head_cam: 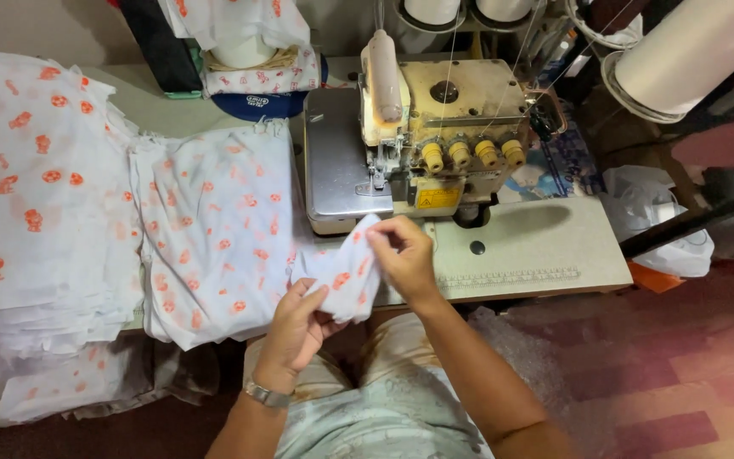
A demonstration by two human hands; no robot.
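- Cream sewing table [537,246] spread beyond my hands, the overlock machine [435,127] just past them.
- Stacked printed fabric [214,229] lay left of my left hand.
- My left hand [295,327] pinched the small printed piece [341,272] from below.
- My right hand [405,255] gripped its top edge; edges wanted matching squarely, I judged.

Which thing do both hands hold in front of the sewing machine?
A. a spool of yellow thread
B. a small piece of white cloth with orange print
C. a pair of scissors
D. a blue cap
B: the left hand and the right hand both pinch a small white cloth piece with orange print, just before the sewing machine.
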